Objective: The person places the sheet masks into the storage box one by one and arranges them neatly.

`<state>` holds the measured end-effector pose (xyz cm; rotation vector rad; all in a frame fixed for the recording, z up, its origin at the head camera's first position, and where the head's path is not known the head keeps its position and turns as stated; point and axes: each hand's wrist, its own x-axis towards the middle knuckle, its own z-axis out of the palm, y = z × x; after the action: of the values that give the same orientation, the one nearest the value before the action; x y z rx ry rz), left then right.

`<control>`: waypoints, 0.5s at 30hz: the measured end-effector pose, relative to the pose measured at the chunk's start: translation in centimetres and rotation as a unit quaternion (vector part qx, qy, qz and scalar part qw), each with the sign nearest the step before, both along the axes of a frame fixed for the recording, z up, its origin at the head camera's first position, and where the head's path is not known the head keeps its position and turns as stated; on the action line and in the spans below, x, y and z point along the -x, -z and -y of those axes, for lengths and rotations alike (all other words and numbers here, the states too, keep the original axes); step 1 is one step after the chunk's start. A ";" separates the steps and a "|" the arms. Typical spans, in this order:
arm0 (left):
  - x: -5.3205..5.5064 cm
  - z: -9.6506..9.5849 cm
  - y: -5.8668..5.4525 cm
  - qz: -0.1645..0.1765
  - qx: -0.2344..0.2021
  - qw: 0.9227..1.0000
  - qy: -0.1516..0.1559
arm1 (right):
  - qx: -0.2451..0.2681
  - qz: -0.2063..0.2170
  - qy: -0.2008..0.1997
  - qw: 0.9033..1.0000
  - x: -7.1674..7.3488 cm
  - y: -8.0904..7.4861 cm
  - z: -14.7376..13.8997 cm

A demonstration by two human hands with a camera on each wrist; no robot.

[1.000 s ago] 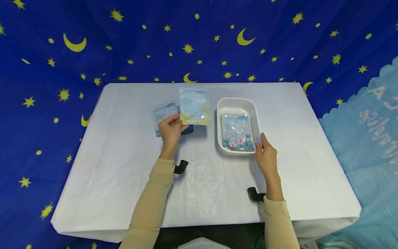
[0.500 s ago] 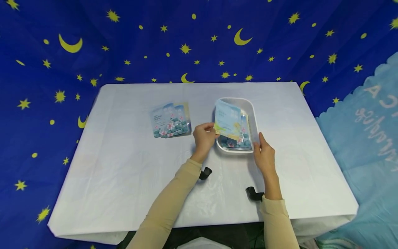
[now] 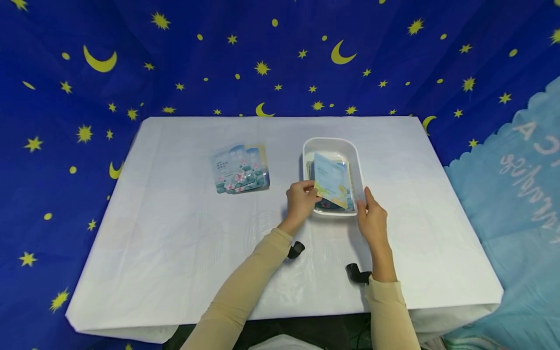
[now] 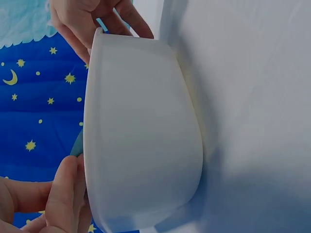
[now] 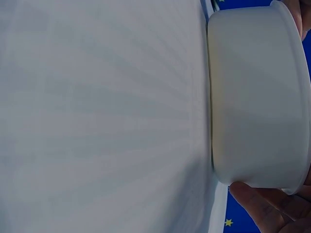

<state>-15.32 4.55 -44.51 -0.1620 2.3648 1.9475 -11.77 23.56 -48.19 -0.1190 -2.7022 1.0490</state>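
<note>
1. Pinched the pale-blue packet [image 3: 332,179] near its lower left corner between thumb and fingers of the left hand [image 3: 302,199], by the left rim of the white tub [image 3: 331,148].
2. Gripped the tub's near right corner with the right hand [image 3: 373,218], fingers against the outer wall; could not make out the thumb's exact hold.
3. Held the packet tilted within the tub's opening, over a stack of packets [image 3: 327,204].
4. Judged the packet light, thin and flexible, probably slick, hard to break but easy to crease; best taken by an edge or corner. Judged the tub light and stiff, best steadied by its rim.
5. Noted overlapping flowered packets [image 3: 238,170] left of the tub, flat on the bench [image 3: 175,243].
6. Could not count the stack, partly covered by the packet, nor read the small print. Found nearly all the tub's contents hidden behind its wall in both wrist views.
</note>
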 end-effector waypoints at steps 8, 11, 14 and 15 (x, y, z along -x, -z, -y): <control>-0.2 0.2 0.3 -0.068 0.058 0.995 0.039 | 0.002 0.000 0.002 1.000 0.0 0.1 -0.1; -0.1 0.4 0.2 -0.093 0.051 0.994 0.032 | 0.005 -0.002 0.003 1.000 0.0 0.0 0.0; 0.0 0.8 0.1 -0.105 0.034 0.994 0.021 | 0.010 0.002 0.003 1.000 0.0 0.0 0.0; 0.1 1.0 0.1 -0.107 0.028 0.994 0.015 | 0.011 0.003 0.003 1.000 0.0 0.0 0.1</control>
<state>-15.45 3.55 -44.62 0.0834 2.5365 1.9773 -11.73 23.51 -48.19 -0.1350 -2.6932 1.0791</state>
